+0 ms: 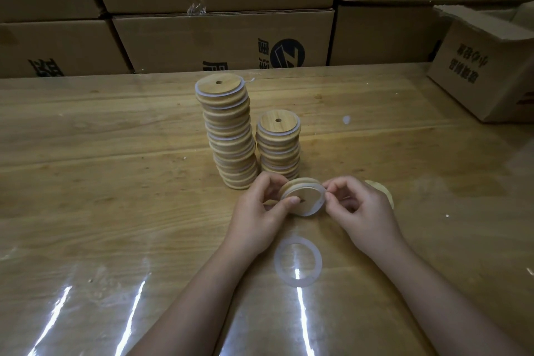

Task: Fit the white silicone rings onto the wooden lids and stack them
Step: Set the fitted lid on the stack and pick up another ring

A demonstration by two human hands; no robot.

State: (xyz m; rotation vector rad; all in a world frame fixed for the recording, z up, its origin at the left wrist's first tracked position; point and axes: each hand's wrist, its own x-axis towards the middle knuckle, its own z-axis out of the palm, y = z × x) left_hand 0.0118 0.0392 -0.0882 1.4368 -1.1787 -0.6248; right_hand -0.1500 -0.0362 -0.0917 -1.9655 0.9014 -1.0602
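Tall stack (231, 139) (uneven) behind held lid (307, 203)

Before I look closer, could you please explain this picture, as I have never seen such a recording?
No machine: a person works with two bare hands, filmed by a camera worn on their head, looking down. The left hand grips a round wooden lid, while the right hand pinches the white silicone ring at its rim. On the wooden table lie a loose white silicone ring, a tall stack of ringed lids, a shorter stack beside it, and a spare wooden lid behind the right hand.
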